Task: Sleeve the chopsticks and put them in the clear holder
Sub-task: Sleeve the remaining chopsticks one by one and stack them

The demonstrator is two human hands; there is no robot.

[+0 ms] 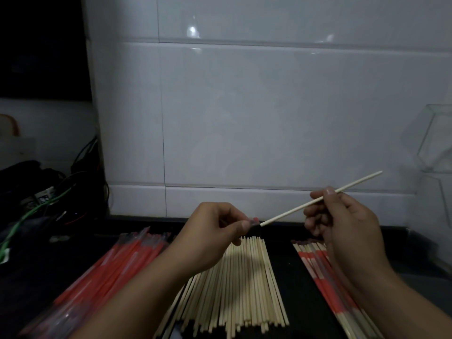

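Nearest, on the dark counter (303, 277): bare chopsticks (242, 287) fanned at centre, red sleeves (115, 267) to their left, sleeved chopsticks (325, 277) to their right. Above them, left hand (215, 238) pinches a sleeve mouth (254, 222); right hand (342, 221) pinches one chopstick (288, 212), tip at that mouth. Clear holder (437, 140) at the far right against the tiled wall (244, 106), contents unreadable.

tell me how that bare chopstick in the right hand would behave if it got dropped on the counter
The chopstick looks thin, straight and stiff: it spans from the right hand toward the left hand without sagging. It is probably very light, since a fingertip grip carries it. Being slim and apparently round, it would likely roll.
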